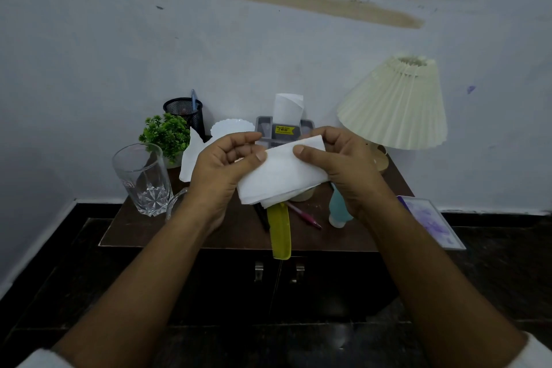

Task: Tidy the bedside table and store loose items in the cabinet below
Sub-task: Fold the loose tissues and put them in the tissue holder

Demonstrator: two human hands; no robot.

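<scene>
Left hand (218,172) and right hand (343,166) each pinch one folded tissue (283,179) above one yellow comb (280,231).

- The tissue (280,176) is looking like soft, matt white paper.
- The glass mug (143,179) is gleaming, clear and glossy.
- The comb (279,228) is showing smooth yellow plastic.
- The table (143,230) is showing dark, matt wood.
- The pen holder (185,112) is showing black metal mesh.
</scene>
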